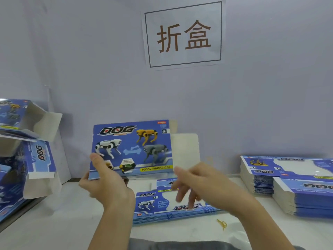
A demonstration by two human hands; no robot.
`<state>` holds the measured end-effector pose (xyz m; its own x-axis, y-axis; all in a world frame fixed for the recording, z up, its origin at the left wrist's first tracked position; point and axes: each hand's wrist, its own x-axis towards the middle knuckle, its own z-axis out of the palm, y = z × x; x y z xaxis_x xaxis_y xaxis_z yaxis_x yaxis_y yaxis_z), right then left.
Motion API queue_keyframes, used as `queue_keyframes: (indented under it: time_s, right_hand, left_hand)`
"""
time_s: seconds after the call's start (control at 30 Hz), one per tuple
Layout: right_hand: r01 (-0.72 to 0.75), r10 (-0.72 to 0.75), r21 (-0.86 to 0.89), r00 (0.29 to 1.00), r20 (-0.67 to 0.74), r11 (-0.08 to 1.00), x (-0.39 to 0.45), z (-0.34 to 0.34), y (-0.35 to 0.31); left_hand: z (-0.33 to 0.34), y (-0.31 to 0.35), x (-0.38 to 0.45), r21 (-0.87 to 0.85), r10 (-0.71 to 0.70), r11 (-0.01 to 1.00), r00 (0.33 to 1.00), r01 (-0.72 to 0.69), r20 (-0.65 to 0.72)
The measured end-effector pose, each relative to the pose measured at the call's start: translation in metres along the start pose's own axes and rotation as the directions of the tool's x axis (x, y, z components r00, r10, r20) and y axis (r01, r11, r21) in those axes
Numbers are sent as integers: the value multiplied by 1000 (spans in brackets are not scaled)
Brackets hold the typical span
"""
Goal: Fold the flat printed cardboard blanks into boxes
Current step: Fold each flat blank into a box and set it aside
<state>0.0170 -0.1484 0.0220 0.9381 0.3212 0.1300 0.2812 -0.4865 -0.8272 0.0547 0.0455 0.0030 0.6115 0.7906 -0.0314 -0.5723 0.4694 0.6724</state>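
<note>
Box (pixel 132 148) upright, lower-left corner pinched by left hand (pixel 106 184); right hand (pixel 196 184) beside it, fingers spread, empty.

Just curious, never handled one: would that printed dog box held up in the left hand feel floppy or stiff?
Probably fairly stiff: the box stands upright held only at its lower corner by the left hand. Likely light, since one hand carries it. Its side flap looks thin and bendable.

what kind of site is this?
Likely a packaging workstation for box folding: stacks of flat printed blanks on the white table, folded boxes piled at left, and a wall sign reading 折盒.
</note>
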Motion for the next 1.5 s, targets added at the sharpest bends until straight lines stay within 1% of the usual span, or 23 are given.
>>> queue_keyframes:
  time_s: [0.03, 0.1, 0.13, 0.2, 0.27, 0.3, 0.37, 0.4, 0.43, 0.5, 0.53, 0.63, 0.67, 0.73, 0.8, 0.87, 0.9, 1.0, 1.07, 1.13, 1.3, 1.4, 1.5]
  right_hand:
    - [-54, 57, -62, 998, 40, 997, 1, 6, 1]
    - [-113, 109, -59, 992, -66, 992, 5, 17, 2]
    - [-117, 119, 23, 984, -134, 993, 7, 20, 3]
    - [-78, 144, 302, 969, -199, 950, 11, 23, 3]
    - [28, 182, 581, 937, -299, 814, 14, 18, 6]
    - [103, 193, 663, 914, -357, 741, 16, 12, 10]
    - [272, 159, 717, 867, -472, 642, 18, 0, 21]
    - [328, 135, 702, 845, -517, 632, 17, -4, 25]
    - [354, 115, 675, 830, -546, 648, 17, -8, 29]
    - [333, 88, 615, 829, -552, 715, 16, -12, 36]
    - [311, 79, 588, 836, -543, 746, 15, -14, 39]
    - [245, 35, 533, 887, -461, 810, 14, -20, 46]
    - [228, 2, 500, 909, -418, 835, 13, -21, 48]
    - [195, -69, 412, 951, -300, 890, 11, -22, 52]
    - [125, -93, 348, 990, -106, 929, 8, -19, 54]
    - [99, -110, 333, 994, 16, 938, 9, -14, 54]
    - [122, -132, 358, 991, 3, 926, 11, -12, 56]
    - [222, -143, 438, 968, -206, 871, 18, -4, 56]
    - [337, -206, 404, 920, -334, 851, 23, 4, 54]
    - [397, -240, 376, 885, -399, 837, 26, 13, 55]
    - [422, -255, 429, 883, -393, 799, 29, 14, 61]
    - [387, -233, 490, 909, -347, 781, 24, 12, 62]
    - [311, -143, 498, 927, -346, 809, 31, 5, 58]
  left_hand:
    - [1, 0, -3, -12, -20, 1000, 1000, 20, 10]
    - [4, -2, -12, -14, -97, 995, 986, 100, 136]
    - [6, -3, -18, 24, -153, 988, 960, 152, 234]
    - [9, -5, -30, 136, -280, 960, 857, 244, 433]
    - [10, -9, -39, 281, -395, 918, 715, 281, 577]
    - [8, -11, -42, 383, -440, 893, 640, 236, 630]
    - [3, -14, -45, 606, -542, 795, 476, 22, 693]
    - [0, -16, -45, 686, -601, 722, 409, -90, 686]
    - [-2, -17, -43, 735, -646, 656, 374, -173, 665]
    - [-3, -18, -40, 742, -640, 621, 384, -251, 665]
    - [-3, -17, -39, 718, -592, 645, 422, -261, 686]
    - [-2, -13, -26, 645, -380, 722, 636, -250, 672]
    - [-2, -11, -22, 605, -321, 756, 665, -248, 674]
    - [-3, -10, -17, 489, -256, 843, 633, -224, 731]
    - [-3, -10, -16, 370, -220, 916, 573, -158, 790]
    - [-4, -9, -18, 301, -213, 951, 558, -69, 802]
    - [-4, -8, -20, 291, -213, 955, 553, -57, 806]
    - [-4, -10, -26, 288, -200, 952, 513, -98, 835]
    - [-4, -16, -30, 275, -181, 954, 496, -123, 849]
    - [-3, -22, -32, 292, -184, 945, 499, -149, 847]
    - [-3, -23, -30, 333, -202, 922, 490, -197, 848]
    - [-3, -22, -33, 330, -137, 883, 490, -333, 861]
    - [-5, -23, -34, 362, -159, 837, 450, -411, 879]
